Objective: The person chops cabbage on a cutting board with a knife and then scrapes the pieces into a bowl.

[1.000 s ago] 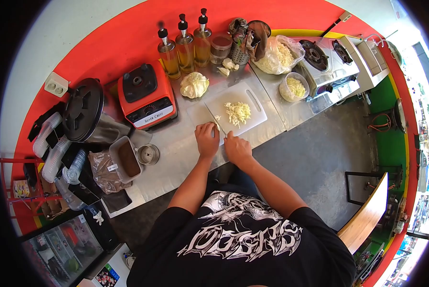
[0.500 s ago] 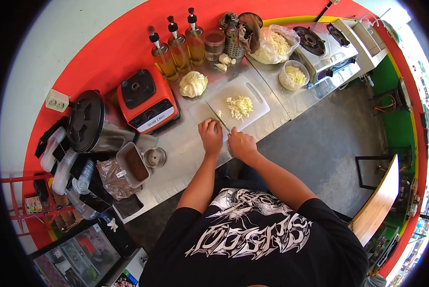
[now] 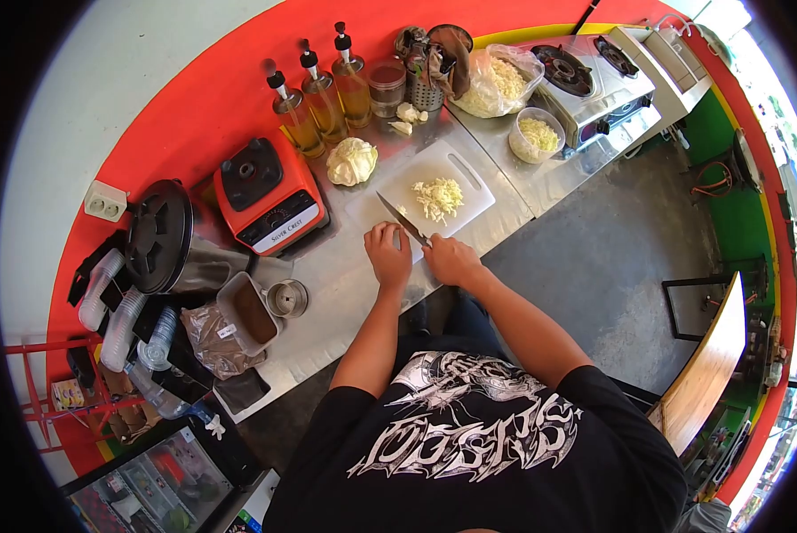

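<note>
My right hand (image 3: 452, 262) is closed around the handle of a kitchen knife (image 3: 402, 215), whose blade points away and to the left over the white cutting board (image 3: 430, 161). Beside the blade, at the near left part of the board, my left hand (image 3: 388, 256) has its fingers curled down; whatever lies under them is hidden. A heap of chopped cabbage (image 3: 438, 199) sits on the board to the right of the blade, and a few small bits lie by the knife. Just beyond the board's left corner rests a partly cut cabbage head (image 3: 352, 162).
A red blender base (image 3: 269, 194) stands left of the board, with oil bottles (image 3: 325, 102) behind. Garlic (image 3: 407, 117) lies near the wall. A tub of shredded cabbage (image 3: 537, 135), a filled plastic bag (image 3: 499, 82) and a gas stove (image 3: 601, 84) are at the right.
The knife blade has turned and lifted, so its flat side shows more clearly. Both hands stay in nearly the same place; the whole view has shifted slightly.
</note>
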`<action>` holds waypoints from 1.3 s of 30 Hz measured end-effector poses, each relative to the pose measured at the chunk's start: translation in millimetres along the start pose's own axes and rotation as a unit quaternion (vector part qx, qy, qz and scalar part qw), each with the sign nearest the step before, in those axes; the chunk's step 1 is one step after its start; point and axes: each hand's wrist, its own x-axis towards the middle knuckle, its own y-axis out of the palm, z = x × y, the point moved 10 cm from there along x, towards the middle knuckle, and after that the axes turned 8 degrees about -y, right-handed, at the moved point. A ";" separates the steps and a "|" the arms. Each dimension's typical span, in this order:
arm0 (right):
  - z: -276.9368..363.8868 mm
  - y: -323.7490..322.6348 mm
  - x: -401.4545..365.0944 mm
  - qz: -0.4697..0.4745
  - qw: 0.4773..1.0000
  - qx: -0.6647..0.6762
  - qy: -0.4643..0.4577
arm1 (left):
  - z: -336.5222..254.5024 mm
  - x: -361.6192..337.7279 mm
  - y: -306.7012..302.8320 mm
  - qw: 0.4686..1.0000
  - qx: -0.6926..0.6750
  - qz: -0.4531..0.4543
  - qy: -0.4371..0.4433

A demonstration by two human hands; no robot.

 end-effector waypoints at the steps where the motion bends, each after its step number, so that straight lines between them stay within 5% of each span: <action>1: -0.8 -2.8 -1.6 0.009 1.000 0.004 -0.009 | 0.0 0.4 -0.1 1.000 -0.002 -0.002 -0.002; 16: -9.0 -2.5 -25.1 -0.032 0.999 0.002 0.002 | -3.9 -3.3 1.9 1.000 0.027 0.011 -0.001; 23: -40.9 -10.6 -30.5 -0.086 0.993 0.014 0.081 | -2.4 -3.5 2.0 1.000 -0.019 0.020 0.001; 39: -6.2 22.0 -13.2 -0.046 0.996 -0.069 0.003 | -1.5 -6.1 2.3 1.000 -0.001 -0.008 0.014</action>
